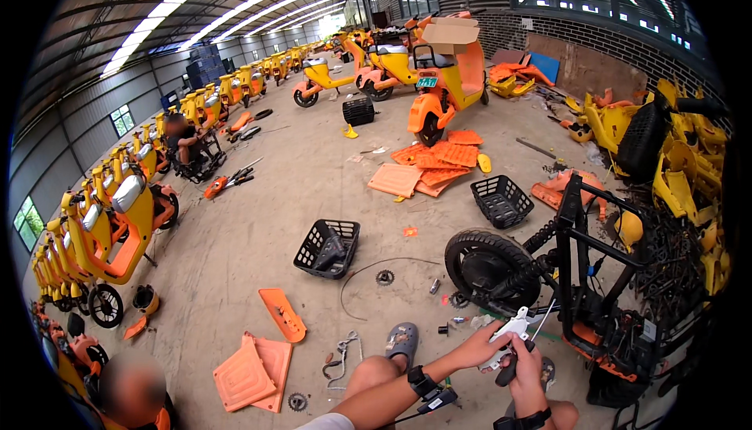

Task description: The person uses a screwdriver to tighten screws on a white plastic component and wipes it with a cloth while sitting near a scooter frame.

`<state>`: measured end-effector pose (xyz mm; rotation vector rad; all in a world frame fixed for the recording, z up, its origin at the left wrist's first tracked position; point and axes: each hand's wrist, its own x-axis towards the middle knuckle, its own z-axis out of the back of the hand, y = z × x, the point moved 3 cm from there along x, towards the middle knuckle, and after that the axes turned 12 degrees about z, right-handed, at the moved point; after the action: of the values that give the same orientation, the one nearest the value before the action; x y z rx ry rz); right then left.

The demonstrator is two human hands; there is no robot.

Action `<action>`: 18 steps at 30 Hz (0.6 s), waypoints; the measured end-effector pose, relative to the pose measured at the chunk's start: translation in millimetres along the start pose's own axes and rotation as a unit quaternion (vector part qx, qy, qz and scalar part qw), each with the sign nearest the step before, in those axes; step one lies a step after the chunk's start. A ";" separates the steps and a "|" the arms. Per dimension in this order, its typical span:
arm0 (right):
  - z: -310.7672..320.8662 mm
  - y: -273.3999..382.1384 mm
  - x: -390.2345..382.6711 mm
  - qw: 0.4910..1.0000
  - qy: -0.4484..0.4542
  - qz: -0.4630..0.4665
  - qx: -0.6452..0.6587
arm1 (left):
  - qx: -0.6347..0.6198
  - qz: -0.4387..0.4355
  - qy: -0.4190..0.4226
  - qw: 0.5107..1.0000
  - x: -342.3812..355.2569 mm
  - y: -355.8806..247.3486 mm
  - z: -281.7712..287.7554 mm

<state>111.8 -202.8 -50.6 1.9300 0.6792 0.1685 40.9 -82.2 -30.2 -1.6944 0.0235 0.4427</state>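
My left hand [486, 345] is closed on a white metal part [514, 326] at the lower right of the head view. My right hand [523, 369] grips the dark handle of a screwdriver [507, 366] just beside that part; its thin shaft points up and to the right. Both hands are close to a stripped black scooter frame [569, 226] with its rear wheel [492, 273] and exposed shock springs. Below my arms, a grey clog [399, 342] is on one foot.
Black baskets [327, 250] [501, 201], orange panels [249, 375], sprockets [385, 277] and a cable lie on the concrete floor [196, 273]. Scooters [117, 226] line the left; yellow body parts [677, 168] pile at right. A seated person [184, 148] works left; another person [131, 391] is at lower left.
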 end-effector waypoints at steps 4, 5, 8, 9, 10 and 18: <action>-10.1 3.7 -3.2 1.000 0.003 0.006 0.006 | -0.052 0.046 0.030 0.997 -5.2 -3.6 2.7; -9.2 2.5 -2.8 1.000 0.001 0.005 0.007 | -0.051 0.049 0.030 0.997 -5.3 -3.0 2.9; -7.4 2.2 -3.4 1.000 -0.011 0.002 0.012 | -0.040 0.043 0.020 0.998 -3.3 -4.6 0.9; -9.4 1.1 -3.0 1.000 -0.006 0.000 0.014 | -0.040 0.044 0.023 0.998 -5.1 -6.0 2.6; -8.5 0.4 -2.8 1.000 -0.002 -0.001 0.016 | -0.041 0.046 0.029 0.998 -7.4 -8.1 2.6; -3.6 -6.5 0.5 1.000 0.014 -0.002 0.018 | -0.035 0.037 0.028 0.998 -3.0 -0.2 5.1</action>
<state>108.2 -197.7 -54.7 1.9645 0.7080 0.1814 36.8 -78.0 -29.7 -1.7780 0.1128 0.4561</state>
